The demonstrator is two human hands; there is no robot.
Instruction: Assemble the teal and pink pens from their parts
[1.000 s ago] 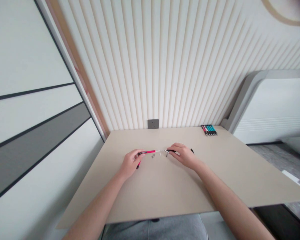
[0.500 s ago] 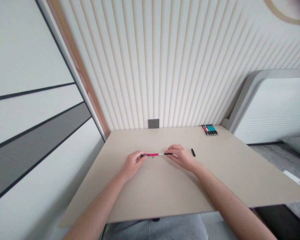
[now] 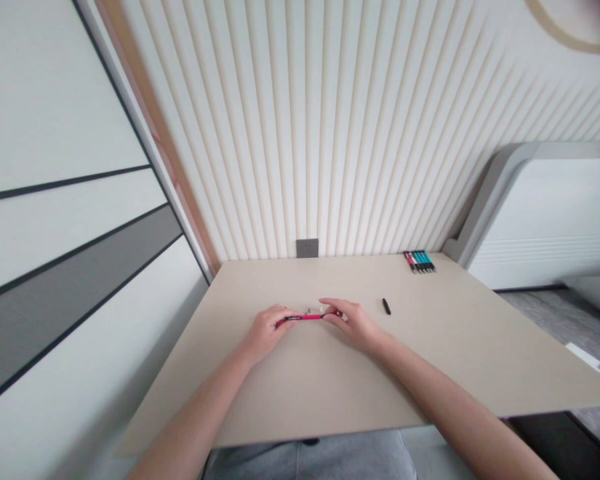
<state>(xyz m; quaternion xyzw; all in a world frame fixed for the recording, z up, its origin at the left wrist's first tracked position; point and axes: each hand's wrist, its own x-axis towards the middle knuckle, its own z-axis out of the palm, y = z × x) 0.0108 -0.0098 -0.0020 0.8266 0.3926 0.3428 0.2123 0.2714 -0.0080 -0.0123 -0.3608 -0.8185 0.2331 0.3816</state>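
Over the middle of the table, a pink and black pen (image 3: 310, 317) lies level between my two hands. My left hand (image 3: 266, 331) is closed around its black left end. At the pen's right end, the thumb and fingers of my right hand (image 3: 356, 323) pinch a dark end part, mostly covered by the fingers; the index finger is stretched out above it. Just beyond the pen are tiny grey pieces (image 3: 307, 311) and a small whitish piece, too small to name. To the right of my right hand, a short black pen part (image 3: 387, 307) lies on the table.
A row of several pens (image 3: 420, 262), teal, red and white with black ends, lies at the table's back right. The beige table (image 3: 290, 393) meets a ribbed wall with a grey socket (image 3: 307, 248). A white cabinet (image 3: 80, 373) stands at the left.
The light-coloured gap between the pink barrel and the dark part has closed. My right hand has moved left and the pen is slightly nearer me. The whitish piece now shows beyond the pen.
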